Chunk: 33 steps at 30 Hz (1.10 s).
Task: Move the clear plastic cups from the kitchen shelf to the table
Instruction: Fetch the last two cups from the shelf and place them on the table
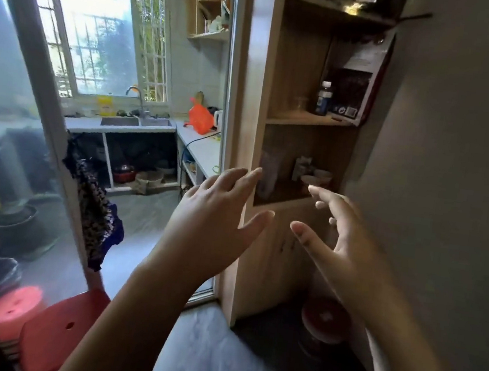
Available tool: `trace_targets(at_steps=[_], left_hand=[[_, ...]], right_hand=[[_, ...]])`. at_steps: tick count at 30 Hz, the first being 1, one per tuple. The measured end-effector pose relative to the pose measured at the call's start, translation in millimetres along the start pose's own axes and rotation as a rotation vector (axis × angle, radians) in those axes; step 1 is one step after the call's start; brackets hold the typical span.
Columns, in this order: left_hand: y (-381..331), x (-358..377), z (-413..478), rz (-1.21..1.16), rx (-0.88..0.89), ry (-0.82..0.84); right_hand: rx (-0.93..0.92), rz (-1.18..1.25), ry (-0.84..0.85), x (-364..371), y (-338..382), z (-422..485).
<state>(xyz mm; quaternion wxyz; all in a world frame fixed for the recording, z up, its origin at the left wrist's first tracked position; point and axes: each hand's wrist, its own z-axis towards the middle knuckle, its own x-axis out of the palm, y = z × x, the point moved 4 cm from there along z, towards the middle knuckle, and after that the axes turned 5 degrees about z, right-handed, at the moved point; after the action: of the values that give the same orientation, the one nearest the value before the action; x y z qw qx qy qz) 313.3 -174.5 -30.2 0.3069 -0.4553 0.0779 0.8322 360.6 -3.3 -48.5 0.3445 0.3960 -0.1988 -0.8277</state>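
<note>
A wooden shelf unit point(305, 120) stands ahead on the right. In its lower compartment a tall stack of clear plastic cups point(269, 173) stands at the left, blurred and dim. Beside it sit small white cups or bowls point(317, 177). My left hand point(214, 221) is raised with fingers spread, its fingertips just left of the clear stack. My right hand point(343, 242) is open too, palm facing left, below and right of that compartment. Neither hand touches anything. No table is in view.
On the middle shelf stand a small clear glass point(300, 103), a blue-labelled bottle point(324, 98) and a boxed item point(358, 85). A red stool point(59, 326) is at the lower left. Through the doorway lie a sink counter point(136, 124) and an orange bag point(200, 117).
</note>
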Motion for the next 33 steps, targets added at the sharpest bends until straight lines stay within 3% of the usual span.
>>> trace_targets(at_steps=[9, 17, 24, 33], left_hand=[[-15.2, 91.9, 117.2, -0.122, 0.058, -0.061], [21.2, 158.9, 261.8, -0.129, 0.057, -0.149], [34.7, 230.9, 345.2, -0.089, 0.063, -0.090], [63.8, 290.5, 444.2, 0.047, -0.012, -0.092]], right_hand=[[0.056, -0.090, -0.063, -23.5, -95.6, 67.0], [0.012, -0.183, -0.110, -29.2, -174.5, 207.4], [0.047, -0.191, -0.058, -22.5, -265.4, 268.0], [-0.037, -0.141, 0.009, -17.8, -364.8, 396.8]])
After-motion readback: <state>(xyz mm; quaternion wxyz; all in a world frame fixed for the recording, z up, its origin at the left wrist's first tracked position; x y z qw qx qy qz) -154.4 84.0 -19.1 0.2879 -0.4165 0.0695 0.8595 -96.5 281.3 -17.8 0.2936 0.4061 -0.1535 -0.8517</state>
